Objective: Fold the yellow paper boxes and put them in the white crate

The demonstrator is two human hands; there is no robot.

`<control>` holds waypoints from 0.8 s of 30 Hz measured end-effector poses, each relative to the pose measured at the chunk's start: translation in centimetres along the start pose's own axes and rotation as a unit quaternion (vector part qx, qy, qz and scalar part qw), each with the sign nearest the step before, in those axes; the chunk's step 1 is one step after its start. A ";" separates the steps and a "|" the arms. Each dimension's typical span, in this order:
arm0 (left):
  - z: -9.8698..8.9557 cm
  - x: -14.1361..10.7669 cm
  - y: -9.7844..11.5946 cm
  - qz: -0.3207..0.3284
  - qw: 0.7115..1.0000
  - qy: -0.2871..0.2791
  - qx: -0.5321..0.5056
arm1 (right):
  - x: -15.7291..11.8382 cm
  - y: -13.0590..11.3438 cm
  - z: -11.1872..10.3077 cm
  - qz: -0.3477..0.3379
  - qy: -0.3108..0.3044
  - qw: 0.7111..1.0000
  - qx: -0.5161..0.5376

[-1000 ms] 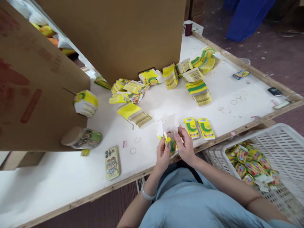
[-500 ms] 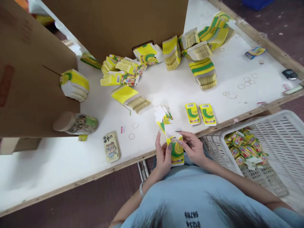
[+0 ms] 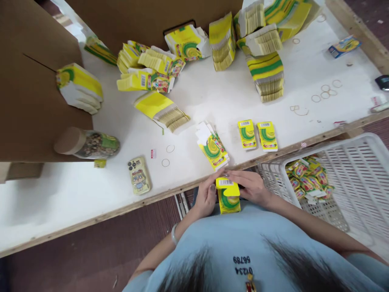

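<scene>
Between my two hands is a small yellow and green card box, held in front of my shirt at the table's edge. Its barcoded top flap is folded down over the front. My left hand grips the box's left side. At the top and right side, my right hand has its fingers pressed on the folded edge. Just beyond my hands lies a small fan of flat boxes with white flaps. Two closed boxes, one beside the other, lie to the right of it.
Stacks of flattened cartons and a loose pile line the back near a brown cardboard box. A phone and a jar lie at left. A white plastic basket holding small packs stands right, below the table.
The box's white top flap, upright before, is now folded down with its barcode showing. My right hand has shifted onto the top edge. The whole view has shifted slightly.
</scene>
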State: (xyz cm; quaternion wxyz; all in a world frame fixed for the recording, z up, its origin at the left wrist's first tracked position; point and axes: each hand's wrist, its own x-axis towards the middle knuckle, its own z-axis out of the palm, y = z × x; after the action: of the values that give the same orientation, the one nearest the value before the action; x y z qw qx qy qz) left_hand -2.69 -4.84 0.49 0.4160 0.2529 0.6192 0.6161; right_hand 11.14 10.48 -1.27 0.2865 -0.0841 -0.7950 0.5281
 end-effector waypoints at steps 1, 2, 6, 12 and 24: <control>-0.1 0.1 0.2 -0.001 1.000 0.002 0.017 | 0.0 0.0 -0.3 0.001 -0.021 1.000 0.013; -0.1 0.2 0.5 -0.003 0.999 0.002 0.034 | 0.1 -0.2 -0.5 0.029 -0.034 0.998 0.032; -0.4 0.4 1.2 0.006 0.997 0.007 0.080 | 0.5 -1.7 -0.2 0.240 -0.072 0.951 0.181; -0.6 0.1 0.8 0.027 0.992 -0.017 0.119 | 1.9 -3.0 -1.1 0.298 -0.117 0.915 0.246; -2.1 2.4 1.0 0.183 0.940 -0.054 0.281 | 1.8 -1.2 -1.8 0.312 -0.086 0.903 0.282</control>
State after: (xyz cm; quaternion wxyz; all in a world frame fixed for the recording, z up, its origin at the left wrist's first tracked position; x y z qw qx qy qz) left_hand -5.93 -3.92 0.73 0.2410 0.5018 0.6864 0.4679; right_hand 10.88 12.17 0.97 0.0492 -0.1978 -0.5671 0.7981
